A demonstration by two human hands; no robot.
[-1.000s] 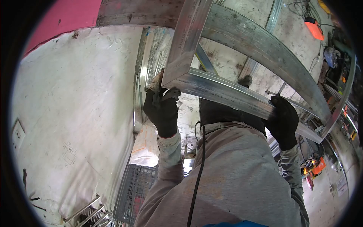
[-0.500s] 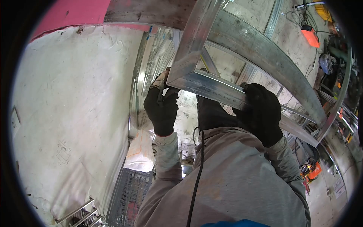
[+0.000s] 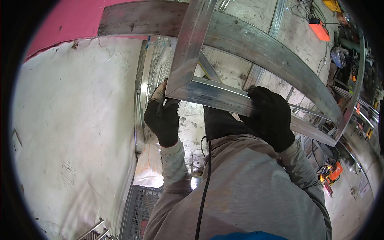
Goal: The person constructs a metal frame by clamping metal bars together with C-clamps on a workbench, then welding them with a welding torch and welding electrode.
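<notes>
A welded frame of grey metal tube with a mitred corner is in front of my body. My right hand, in a black glove, wraps round its lower tube. Beside the corner, my left hand is closed, with its worn tan fingertips pointing up against the corner's left side. A small pale bit shows between those fingers, too little to name. The upright tube rises from the corner and passes in front of a wide curved metal band.
A white wall with a pink upper part stands at the left. Long metal profiles lean beyond my left hand, above a white sack. Orange tools and cables lie at the right. A black cord hangs down my shirt.
The view has shifted slightly, so the frame and both hands appear a little farther left. My right hand keeps its grip on the tube, and my left hand stays at the corner.
</notes>
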